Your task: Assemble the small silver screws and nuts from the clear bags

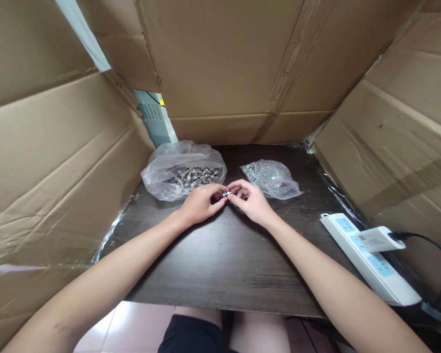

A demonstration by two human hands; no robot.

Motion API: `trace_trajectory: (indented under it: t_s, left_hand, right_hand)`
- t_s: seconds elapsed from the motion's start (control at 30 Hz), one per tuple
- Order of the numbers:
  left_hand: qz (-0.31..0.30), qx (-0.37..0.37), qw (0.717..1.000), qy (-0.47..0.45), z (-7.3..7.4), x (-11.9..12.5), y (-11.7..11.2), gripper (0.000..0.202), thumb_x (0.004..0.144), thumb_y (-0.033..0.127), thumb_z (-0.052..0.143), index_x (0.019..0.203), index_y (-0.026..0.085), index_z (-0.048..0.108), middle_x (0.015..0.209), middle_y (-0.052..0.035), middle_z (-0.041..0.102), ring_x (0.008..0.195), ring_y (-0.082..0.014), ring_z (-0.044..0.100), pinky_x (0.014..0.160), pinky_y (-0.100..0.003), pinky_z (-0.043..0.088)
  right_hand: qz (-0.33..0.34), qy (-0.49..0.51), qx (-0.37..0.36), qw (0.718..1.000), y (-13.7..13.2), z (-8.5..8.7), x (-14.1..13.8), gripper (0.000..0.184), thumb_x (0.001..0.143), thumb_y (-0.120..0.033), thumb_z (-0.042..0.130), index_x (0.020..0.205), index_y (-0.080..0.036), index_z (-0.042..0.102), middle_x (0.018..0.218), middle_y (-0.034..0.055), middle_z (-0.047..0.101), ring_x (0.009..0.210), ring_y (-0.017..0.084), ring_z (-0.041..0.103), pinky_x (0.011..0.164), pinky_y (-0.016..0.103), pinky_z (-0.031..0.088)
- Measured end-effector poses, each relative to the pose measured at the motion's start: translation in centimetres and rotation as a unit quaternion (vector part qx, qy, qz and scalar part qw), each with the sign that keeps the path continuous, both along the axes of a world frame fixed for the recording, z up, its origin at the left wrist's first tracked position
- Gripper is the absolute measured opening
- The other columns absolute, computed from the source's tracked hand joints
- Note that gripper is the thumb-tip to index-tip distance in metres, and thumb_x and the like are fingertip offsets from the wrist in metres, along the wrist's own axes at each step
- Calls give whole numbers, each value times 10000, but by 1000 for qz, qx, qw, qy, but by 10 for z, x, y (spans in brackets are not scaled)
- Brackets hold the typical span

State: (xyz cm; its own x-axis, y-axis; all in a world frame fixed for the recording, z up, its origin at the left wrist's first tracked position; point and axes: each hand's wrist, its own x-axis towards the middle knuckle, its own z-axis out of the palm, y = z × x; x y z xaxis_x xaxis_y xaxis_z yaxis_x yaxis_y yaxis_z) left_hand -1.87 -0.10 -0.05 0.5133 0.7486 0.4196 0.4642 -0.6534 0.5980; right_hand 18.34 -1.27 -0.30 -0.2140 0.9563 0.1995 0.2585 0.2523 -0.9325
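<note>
My left hand (pixel 203 202) and my right hand (pixel 253 200) meet over the middle of the dark table. Between their fingertips is a small shiny metal part (pixel 226 194), pinched from both sides; its exact kind is too small to make out. Just behind my left hand lies an open clear plastic bag (pixel 158 179) with many small metal fittings (pixel 196 176) in it. Beyond my right hand rests a smaller clear zip bag (pixel 279 179) holding screw-like silvery pieces (pixel 253 171).
A white power strip (pixel 375 264) lies along the right side, with a white adapter (pixel 378 240) plugged in and a black cable (pixel 437 245) trailing off. Cardboard walls (pixel 235 59) enclose the table (pixel 213 264) at the back and both sides.
</note>
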Motion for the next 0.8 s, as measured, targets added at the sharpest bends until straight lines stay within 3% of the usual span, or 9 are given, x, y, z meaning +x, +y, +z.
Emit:
trace_trajectory:
  t_s: [0.33,0.8]
  left_hand:
    - [-17,8,1000,-8,3,0,-2,153,962,272,627,1075,187,686,927,-19,735,785,-135,683,705,-241,525]
    - [-2,17,1000,2,-1,0,0,202,960,292,628,1106,179,709,939,-42,746,778,-149,691,693,-255,531]
  right_hand:
    - [12,12,-2,1000,1,-1,0,262,849,-384,698,1025,-194,662,863,38,670,750,167,614,651,296,491]
    - [3,25,-1,1000,1,-1,0,309,813,-382,744,1038,-185,667,889,33,655,648,120,545,595,271,455]
